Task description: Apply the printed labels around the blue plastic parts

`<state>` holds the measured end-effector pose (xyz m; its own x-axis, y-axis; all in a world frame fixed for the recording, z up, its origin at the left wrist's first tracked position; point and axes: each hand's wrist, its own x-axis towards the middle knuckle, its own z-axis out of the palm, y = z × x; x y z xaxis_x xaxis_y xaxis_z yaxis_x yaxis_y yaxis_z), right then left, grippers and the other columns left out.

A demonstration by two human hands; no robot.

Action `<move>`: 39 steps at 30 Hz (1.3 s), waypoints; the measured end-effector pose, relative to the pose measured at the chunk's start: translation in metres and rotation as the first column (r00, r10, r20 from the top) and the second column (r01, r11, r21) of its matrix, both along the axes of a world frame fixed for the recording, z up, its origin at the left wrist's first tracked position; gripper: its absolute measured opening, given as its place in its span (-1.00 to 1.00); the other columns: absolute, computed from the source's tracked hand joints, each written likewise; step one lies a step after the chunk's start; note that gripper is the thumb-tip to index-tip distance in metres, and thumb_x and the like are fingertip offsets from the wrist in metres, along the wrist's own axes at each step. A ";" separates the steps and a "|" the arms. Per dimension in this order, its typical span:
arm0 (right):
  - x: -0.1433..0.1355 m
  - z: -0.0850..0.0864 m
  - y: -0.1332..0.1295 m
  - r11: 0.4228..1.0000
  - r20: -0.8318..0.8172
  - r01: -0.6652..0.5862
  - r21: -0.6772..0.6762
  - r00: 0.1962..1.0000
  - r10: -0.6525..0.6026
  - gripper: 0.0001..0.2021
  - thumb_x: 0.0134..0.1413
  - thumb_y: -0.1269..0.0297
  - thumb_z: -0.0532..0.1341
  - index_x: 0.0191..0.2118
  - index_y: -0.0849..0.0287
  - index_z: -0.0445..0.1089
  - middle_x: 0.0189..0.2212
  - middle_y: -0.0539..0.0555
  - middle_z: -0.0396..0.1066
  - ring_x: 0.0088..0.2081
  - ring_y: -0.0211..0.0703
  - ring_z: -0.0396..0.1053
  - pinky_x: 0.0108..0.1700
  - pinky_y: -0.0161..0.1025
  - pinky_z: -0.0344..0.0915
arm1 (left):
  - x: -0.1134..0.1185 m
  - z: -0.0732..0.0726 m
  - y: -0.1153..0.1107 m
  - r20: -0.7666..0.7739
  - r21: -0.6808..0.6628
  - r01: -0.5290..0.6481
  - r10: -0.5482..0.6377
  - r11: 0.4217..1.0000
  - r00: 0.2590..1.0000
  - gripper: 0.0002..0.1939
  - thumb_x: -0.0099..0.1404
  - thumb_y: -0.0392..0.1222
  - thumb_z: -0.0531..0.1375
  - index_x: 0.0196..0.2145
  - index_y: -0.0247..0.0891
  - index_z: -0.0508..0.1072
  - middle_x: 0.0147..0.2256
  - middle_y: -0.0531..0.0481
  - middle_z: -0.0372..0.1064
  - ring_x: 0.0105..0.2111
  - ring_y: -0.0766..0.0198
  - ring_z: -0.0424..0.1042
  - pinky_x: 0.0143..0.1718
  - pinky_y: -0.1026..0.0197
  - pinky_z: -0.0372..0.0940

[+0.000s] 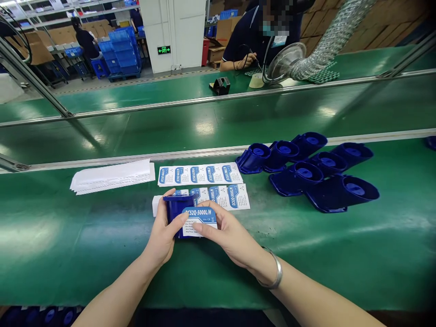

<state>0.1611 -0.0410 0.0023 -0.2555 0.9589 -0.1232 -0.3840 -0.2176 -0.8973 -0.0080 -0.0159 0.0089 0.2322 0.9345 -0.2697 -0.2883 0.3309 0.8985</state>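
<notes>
My left hand (162, 234) is closed round the left side of a dark blue plastic housing (175, 210), its thumb on the front face. Between the thumb and fingers of my right hand (231, 231) is a white and blue label (204, 217) printed "DC52Q-5000L/H". The label lies against the housing's front, and my left thumb touches its left edge. Whether it is stuck down all over I cannot tell. Just behind the hands is a label sheet (238, 197), partly hidden by them, and beyond it a second label sheet (200, 175).
White paper sheets (112, 176) are stacked at left on the green bench (85, 236). Several blue housings (327, 190) stand at right. Behind a metal rail (190, 101), a co-worker (245, 41) sits near a silver duct (327, 41). More blue parts (47, 315) show at lower left.
</notes>
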 end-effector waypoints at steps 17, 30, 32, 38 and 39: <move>0.019 0.007 0.012 0.963 0.227 0.140 0.231 0.954 -0.193 -0.64 0.25 -0.02 0.33 0.00 0.08 0.33 -0.11 0.11 0.37 -0.08 -0.02 0.35 -0.02 -0.13 0.32 | -0.001 -0.008 -0.001 0.157 -0.027 0.062 -0.057 0.998 0.986 -0.34 0.30 -0.09 0.34 0.28 -0.05 0.22 0.23 -0.13 0.33 0.26 -0.09 0.26 0.28 -0.13 0.18; 0.023 0.013 0.008 0.777 0.520 0.065 0.626 0.709 -0.478 -0.70 0.41 0.14 0.15 -0.38 0.11 0.19 -0.46 0.00 0.23 -0.41 -0.15 0.22 -0.34 -0.19 0.14 | -0.004 -0.012 -0.001 0.186 -0.059 0.083 -0.070 0.995 0.980 -0.38 0.22 -0.17 0.40 0.20 -0.14 0.33 0.11 -0.14 0.46 0.21 -0.12 0.34 0.25 -0.14 0.22; 0.021 0.013 0.008 0.764 0.506 0.070 0.642 0.709 -0.491 -0.69 0.43 0.20 0.12 -0.40 0.11 0.16 -0.48 -0.01 0.20 -0.43 -0.17 0.19 -0.35 -0.19 0.12 | -0.003 -0.012 -0.001 0.198 -0.052 0.108 -0.096 0.993 0.975 -0.35 0.22 -0.17 0.40 0.22 -0.16 0.31 0.10 -0.17 0.46 0.20 -0.14 0.35 0.23 -0.15 0.24; 0.018 0.014 0.007 0.713 0.497 0.045 0.699 0.687 -0.530 -0.65 0.46 0.31 0.06 -0.45 0.11 0.07 -0.52 -0.04 0.08 -0.48 -0.19 0.11 -0.39 -0.20 0.04 | -0.004 -0.011 -0.002 0.199 -0.078 0.117 -0.100 0.990 0.975 -0.37 0.17 -0.19 0.43 0.17 -0.18 0.38 0.07 -0.17 0.49 0.18 -0.15 0.37 0.24 -0.16 0.25; 0.018 0.014 0.007 0.705 0.499 0.037 0.708 0.681 -0.536 -0.64 0.46 0.33 0.05 -0.45 0.11 0.06 -0.53 -0.04 0.08 -0.48 -0.19 0.10 -0.39 -0.20 0.03 | -0.004 -0.010 -0.002 0.198 -0.089 0.111 -0.091 0.990 0.976 -0.39 0.15 -0.19 0.44 0.14 -0.19 0.40 0.05 -0.16 0.50 0.18 -0.15 0.37 0.24 -0.15 0.24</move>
<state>0.1791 -0.0342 0.0161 -0.0482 0.8706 0.4897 0.3868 0.4683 -0.7944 -0.0117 -0.0177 -0.0016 0.3807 0.8744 -0.3007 -0.4137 0.4519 0.7904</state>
